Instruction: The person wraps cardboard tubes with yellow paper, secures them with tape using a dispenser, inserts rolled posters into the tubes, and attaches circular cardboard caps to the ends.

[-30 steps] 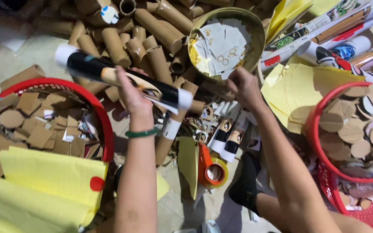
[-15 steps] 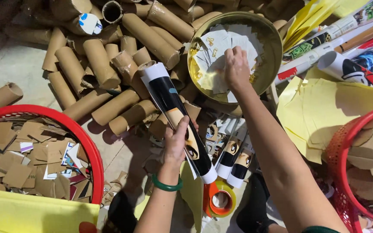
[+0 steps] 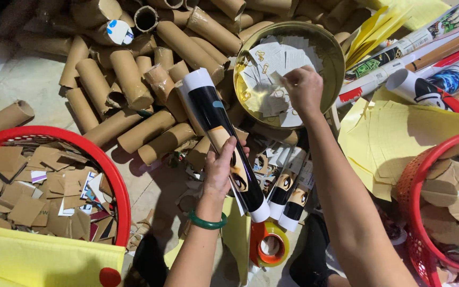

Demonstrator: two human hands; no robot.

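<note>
Floor workspace, tiled, cluttered edge to edge. Heap of brown cardboard tubes (image 3: pixel 134 79) fills the upper left and top of frame.

Left hand (image 3: pixel 223 169) at centre: fingers wrapped closed around a rolled poster (image 3: pixel 224 138), black with printed artwork and white ends. Roll runs diagonally from upper centre down to lower centre, held above the clutter. Green bangle (image 3: pixel 207 220) on that wrist.

Right hand (image 3: pixel 303 87) upper centre-right, inside a round gold tray (image 3: pixel 336 58). Fingertips pinched together over the small white paper slips (image 3: pixel 288 56) and paper clips lying in the tray; cannot tell if it actually grips one.

Below the held roll: two more rolled posters (image 3: pixel 288 194) of the same kind lie on the floor, just beside it. Orange-cored tape roll (image 3: pixel 269 244) at lower centre.

Red basket (image 3: pixel 102 159) lower left, full of cardboard scraps; yellow paper (image 3: pixel 43 260) lies over its near side. Second red basket (image 3: pixel 415 212) at right edge holds round cardboard discs. Yellow sheets (image 3: pixel 399 138) spread between tray and right basket. Printed rolls and tubes (image 3: pixel 431 69) stacked upper right.
</note>
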